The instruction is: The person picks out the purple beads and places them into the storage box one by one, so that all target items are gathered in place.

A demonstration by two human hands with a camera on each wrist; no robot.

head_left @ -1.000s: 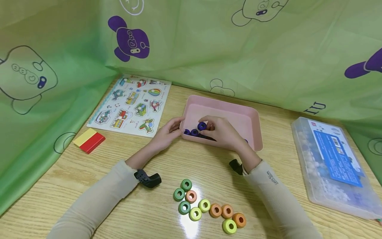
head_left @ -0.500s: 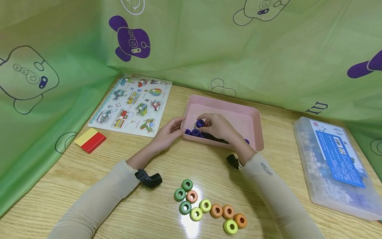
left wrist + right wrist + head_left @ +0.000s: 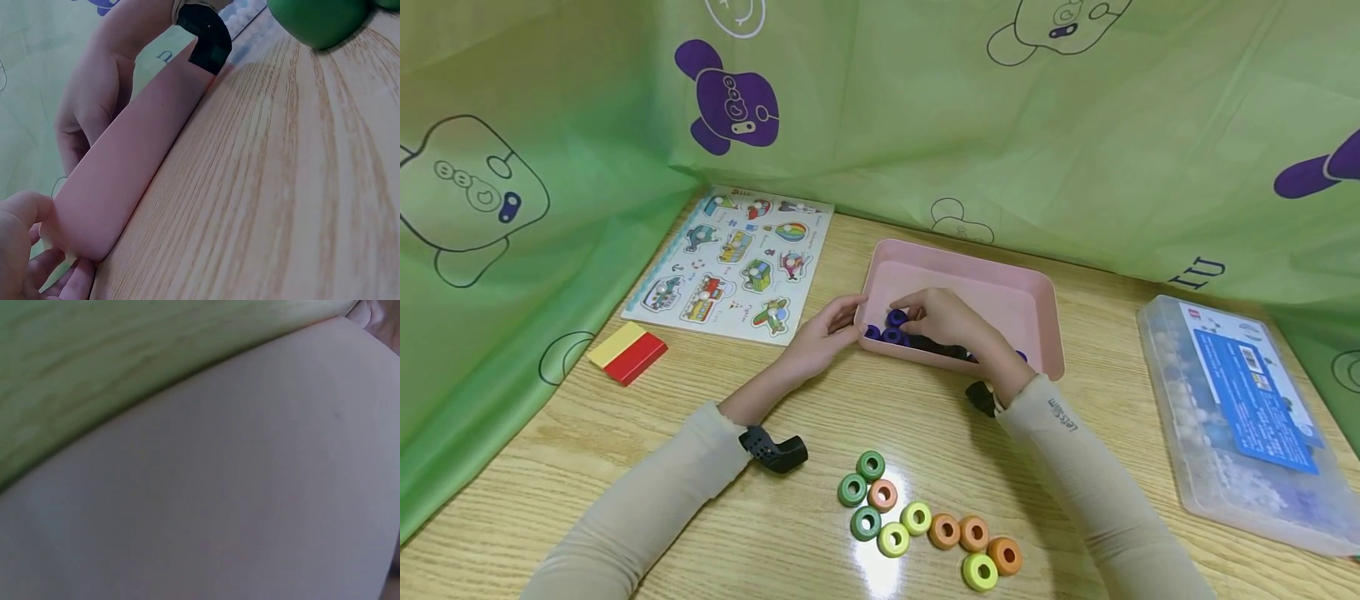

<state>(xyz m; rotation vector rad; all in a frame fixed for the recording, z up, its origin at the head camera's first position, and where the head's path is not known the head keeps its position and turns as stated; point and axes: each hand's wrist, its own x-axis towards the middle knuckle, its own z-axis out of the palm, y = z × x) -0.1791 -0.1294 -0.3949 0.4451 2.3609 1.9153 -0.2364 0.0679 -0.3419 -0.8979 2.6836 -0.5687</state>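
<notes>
In the head view, a shallow pink tray (image 3: 1000, 304) lies on the table's far side. My left hand (image 3: 820, 340) grips its left front corner. The left wrist view shows the thumb at the rim and fingers curled round the corner of the tray wall (image 3: 125, 169). My right hand (image 3: 951, 321) reaches into the tray and pinches a dark blue ring bead (image 3: 897, 318) between thumb and fingertips. Right in front of it stand more blue beads (image 3: 891, 336) along the near wall; that wall partly hides them. The tray's outer wall (image 3: 219, 475) fills most of the right wrist view.
Several green (image 3: 852, 490), orange (image 3: 973, 533) and yellow (image 3: 916, 518) ring beads lie loose near the front. A picture puzzle board (image 3: 730, 262) and a yellow-and-red piece (image 3: 627, 353) are at left. A clear plastic case (image 3: 1247, 425) lies at right. A green curtain (image 3: 880, 108) hangs behind.
My right hand has moved a little left and down inside the tray, bringing the pinched blue bead close to the other blue ones. My left hand has stayed at the tray's corner.
</notes>
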